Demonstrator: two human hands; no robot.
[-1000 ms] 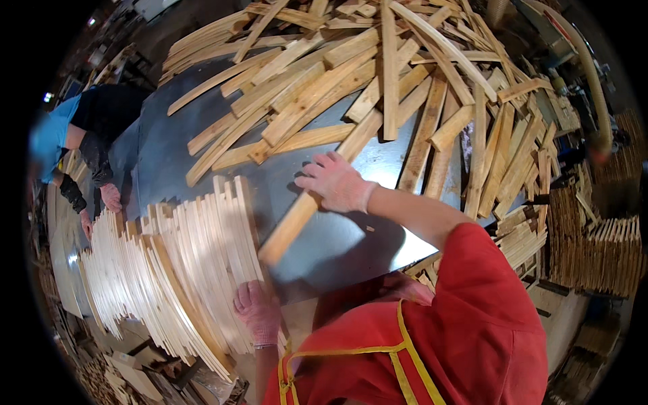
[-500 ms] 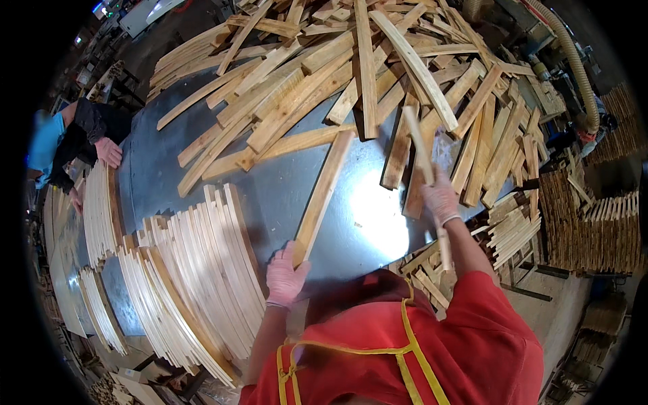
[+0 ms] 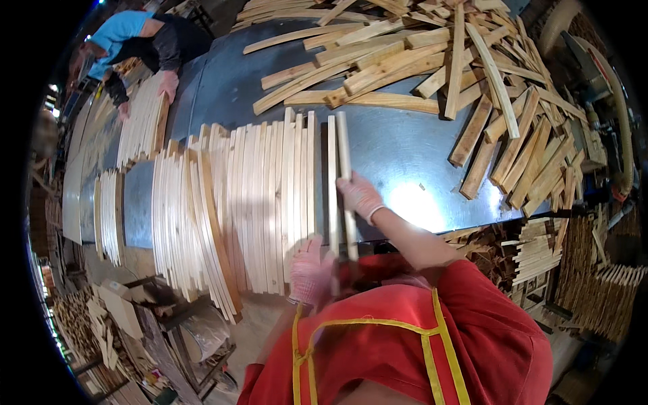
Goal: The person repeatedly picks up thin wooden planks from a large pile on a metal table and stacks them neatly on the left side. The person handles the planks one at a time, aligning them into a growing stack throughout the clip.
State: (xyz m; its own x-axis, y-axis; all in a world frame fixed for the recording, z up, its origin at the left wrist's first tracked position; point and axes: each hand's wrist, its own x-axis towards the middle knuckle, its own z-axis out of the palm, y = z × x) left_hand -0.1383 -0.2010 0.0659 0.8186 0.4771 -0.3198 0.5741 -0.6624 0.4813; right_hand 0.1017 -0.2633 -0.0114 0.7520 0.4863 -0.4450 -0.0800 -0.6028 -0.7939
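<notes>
My right hand [image 3: 361,197], in a pink-white glove, is closed round a pale wooden strip [image 3: 345,152], blurred by motion. Just left of it, a second wooden strip [image 3: 333,175] stands on its narrow edge on the metal table, nearly parallel. The gloved left hand [image 3: 312,270] grips the lower end of this second strip near the table's front edge; its fingers are partly blurred. Left of both strips runs a close-packed row of wooden strips [image 3: 260,196], with a narrow gap between the row and the second strip.
A loose heap of wooden strips [image 3: 398,61] covers the far side of the metal table [image 3: 398,152]. At the far left, a co-worker in a blue top [image 3: 125,37] has gloved hands on another row [image 3: 142,121]. Stacked wood [image 3: 587,250] stands at right.
My view has swung left. The left-hand strip has come upright beside the packed row, and my right hand has brought its strip leftward next to it.
</notes>
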